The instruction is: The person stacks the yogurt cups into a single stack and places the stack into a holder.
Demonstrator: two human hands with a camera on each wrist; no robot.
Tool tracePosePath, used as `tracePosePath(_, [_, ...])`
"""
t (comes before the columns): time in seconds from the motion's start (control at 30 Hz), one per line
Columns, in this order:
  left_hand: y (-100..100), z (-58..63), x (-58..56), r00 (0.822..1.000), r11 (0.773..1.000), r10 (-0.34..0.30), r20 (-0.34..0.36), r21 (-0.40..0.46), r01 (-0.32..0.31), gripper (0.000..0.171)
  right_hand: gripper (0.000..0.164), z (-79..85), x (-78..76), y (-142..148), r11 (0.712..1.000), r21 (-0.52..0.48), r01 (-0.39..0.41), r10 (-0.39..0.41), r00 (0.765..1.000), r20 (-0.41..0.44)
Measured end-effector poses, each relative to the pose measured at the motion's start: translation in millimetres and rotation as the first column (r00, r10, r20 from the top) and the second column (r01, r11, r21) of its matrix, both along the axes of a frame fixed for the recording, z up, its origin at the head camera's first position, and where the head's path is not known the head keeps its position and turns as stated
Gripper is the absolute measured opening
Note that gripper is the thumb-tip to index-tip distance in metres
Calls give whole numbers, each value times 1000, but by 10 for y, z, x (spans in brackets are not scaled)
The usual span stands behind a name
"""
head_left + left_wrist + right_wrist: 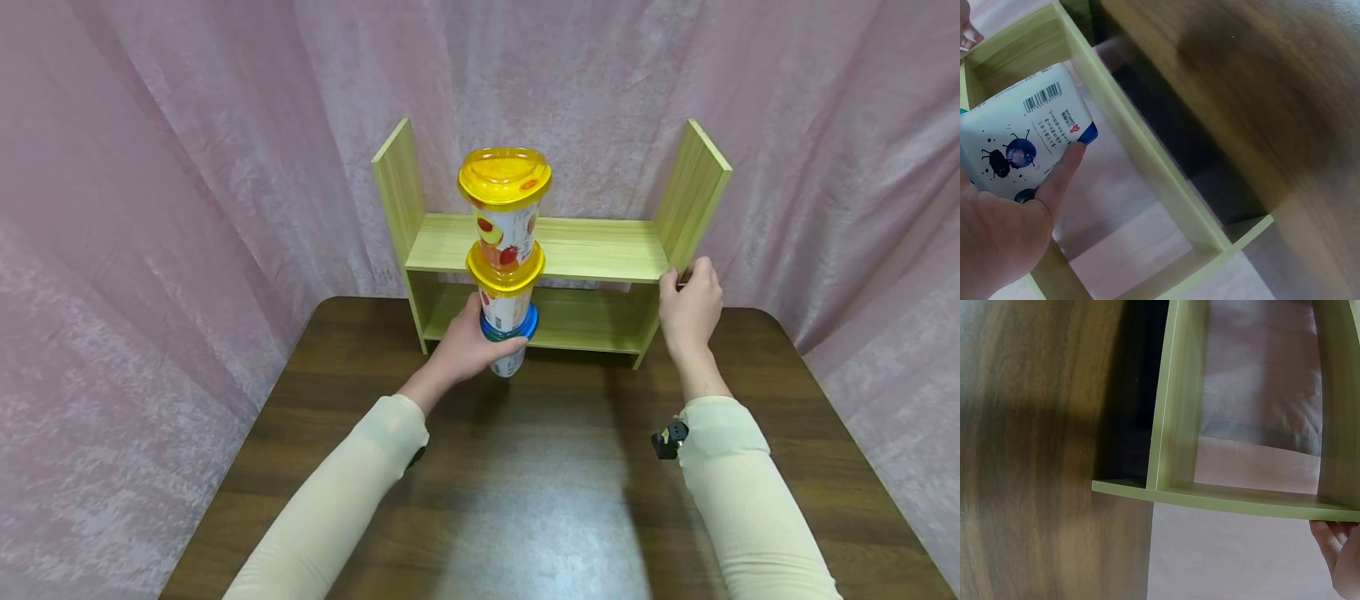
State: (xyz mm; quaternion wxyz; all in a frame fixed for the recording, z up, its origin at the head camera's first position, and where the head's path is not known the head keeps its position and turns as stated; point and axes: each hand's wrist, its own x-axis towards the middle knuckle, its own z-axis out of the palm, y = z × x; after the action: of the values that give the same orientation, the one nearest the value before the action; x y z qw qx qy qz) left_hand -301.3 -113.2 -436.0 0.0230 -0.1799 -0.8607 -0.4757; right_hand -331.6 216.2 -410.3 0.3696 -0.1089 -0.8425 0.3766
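Observation:
My left hand (470, 343) grips the lowest cup (510, 361) of a three-cup stack in front of the shelf. That cup has a blue lid (531, 323); the left wrist view shows its white side (1035, 131) with a barcode and dark berry drawings. Above it stands a fruit-printed cup (504, 308) with a yellow lid, and on top another yellow-lidded cup (510, 237). My right hand (692, 304) holds the right side panel of the pale wooden shelf (600, 250), thumb near the front edge, fingers (1329, 544) against the outer face.
The two-tier shelf stands at the back of a dark brown wooden table (525, 500). Its left side panel (401, 192) rises beside the cup stack. Pink curtains (225, 167) hang behind and on both sides.

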Motion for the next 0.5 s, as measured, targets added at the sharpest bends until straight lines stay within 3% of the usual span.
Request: tracePosePath(0.5, [63, 201, 10, 1000, 999, -25, -13, -21, 25, 87, 21, 5, 5, -18, 1000, -12, -4, 4, 1000, 13])
